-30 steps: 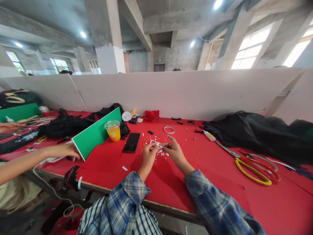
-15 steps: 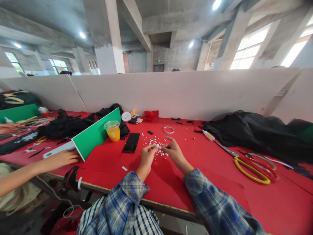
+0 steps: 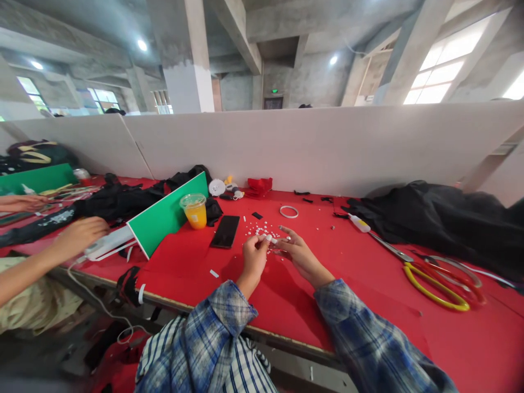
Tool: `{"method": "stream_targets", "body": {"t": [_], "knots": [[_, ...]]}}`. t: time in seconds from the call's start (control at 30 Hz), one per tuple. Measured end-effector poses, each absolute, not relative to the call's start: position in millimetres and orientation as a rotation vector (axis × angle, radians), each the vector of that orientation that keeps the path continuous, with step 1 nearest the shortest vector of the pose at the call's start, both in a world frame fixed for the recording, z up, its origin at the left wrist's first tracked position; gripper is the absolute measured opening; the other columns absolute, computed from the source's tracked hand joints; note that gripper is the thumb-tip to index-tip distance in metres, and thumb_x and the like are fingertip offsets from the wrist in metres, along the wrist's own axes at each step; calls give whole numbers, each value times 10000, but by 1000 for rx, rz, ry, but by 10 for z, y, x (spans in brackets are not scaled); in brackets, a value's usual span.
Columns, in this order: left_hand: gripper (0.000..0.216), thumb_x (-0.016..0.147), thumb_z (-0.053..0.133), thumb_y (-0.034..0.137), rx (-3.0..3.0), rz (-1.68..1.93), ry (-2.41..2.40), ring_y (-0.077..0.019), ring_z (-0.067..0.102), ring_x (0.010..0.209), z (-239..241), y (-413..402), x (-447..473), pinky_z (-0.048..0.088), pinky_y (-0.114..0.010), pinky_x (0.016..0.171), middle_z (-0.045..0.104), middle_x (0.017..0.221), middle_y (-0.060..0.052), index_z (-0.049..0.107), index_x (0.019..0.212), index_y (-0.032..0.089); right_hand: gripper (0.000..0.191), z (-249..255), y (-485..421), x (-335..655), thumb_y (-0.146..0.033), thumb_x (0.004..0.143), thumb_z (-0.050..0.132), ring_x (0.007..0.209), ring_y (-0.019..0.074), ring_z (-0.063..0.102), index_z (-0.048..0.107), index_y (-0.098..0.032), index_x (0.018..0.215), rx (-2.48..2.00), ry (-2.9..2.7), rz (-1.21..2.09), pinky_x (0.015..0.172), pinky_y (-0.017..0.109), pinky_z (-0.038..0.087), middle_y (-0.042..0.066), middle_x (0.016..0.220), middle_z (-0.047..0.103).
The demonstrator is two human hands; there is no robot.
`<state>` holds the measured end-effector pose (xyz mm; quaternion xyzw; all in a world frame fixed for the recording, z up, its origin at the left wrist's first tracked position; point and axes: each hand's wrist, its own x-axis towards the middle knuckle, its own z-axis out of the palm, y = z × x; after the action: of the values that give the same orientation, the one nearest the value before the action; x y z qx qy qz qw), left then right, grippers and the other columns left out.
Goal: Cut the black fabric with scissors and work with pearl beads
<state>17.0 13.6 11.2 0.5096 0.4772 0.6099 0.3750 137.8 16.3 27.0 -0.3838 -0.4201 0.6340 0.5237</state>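
Note:
My left hand (image 3: 254, 261) is closed in a pinch, with a small white piece (image 3: 268, 238) at its thumb and fingertip. Facing it from the right, my right hand (image 3: 302, 254) holds its fingers apart, the index finger raised. Its lower fingertips are beside the white piece; whether they touch it is hard to see. Under and behind both hands, many tiny white beads (image 3: 266, 226) lie scattered on the red tabletop (image 3: 286, 305), partly hidden by the fingers. A white ring (image 3: 289, 212) lies just beyond the right hand.
Left of my hands are a black phone (image 3: 225, 231), a cup of orange drink (image 3: 194, 212) and a leaning green board (image 3: 167, 218). Large yellow-handled scissors (image 3: 436, 289), a glue bottle (image 3: 359, 222) and black fabric (image 3: 434, 224) lie right. Another person's hand (image 3: 84, 236) is over a white device (image 3: 108, 244).
My right fingers have spread from their pinch against the left hand. The other person's hand has lifted and drawn left off the green board's edge. The view has shifted slightly.

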Motion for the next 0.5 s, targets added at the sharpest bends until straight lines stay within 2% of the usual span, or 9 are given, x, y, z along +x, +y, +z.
{"method": "stream_targets", "body": {"t": [0.17,0.3,0.5], "knots": [[207,771,537,314,1291,1561,1385,-140,520,587,97,192,123,399,-246,592,569,592,1,541,624,167,666,265,199,1435,-240,595,737,691,157,652,406,-178,1169,-919,-970,1499,680,282,499,-3,735,665],[173,773,540,232,1405,1497,1492,-137,496,590,83,236,103,397,-250,615,513,578,21,492,613,184,697,219,263,1465,-339,594,757,656,148,610,386,-199,1167,-958,-1039,1333,624,276,455,-40,689,621],[208,721,500,3,1815,1362,1514,-172,552,785,53,160,190,439,-288,753,547,766,-26,454,670,199,696,164,254,1380,-359,602,754,685,139,583,384,-203,1170,-888,-1252,1254,698,300,446,-58,698,601]]}}
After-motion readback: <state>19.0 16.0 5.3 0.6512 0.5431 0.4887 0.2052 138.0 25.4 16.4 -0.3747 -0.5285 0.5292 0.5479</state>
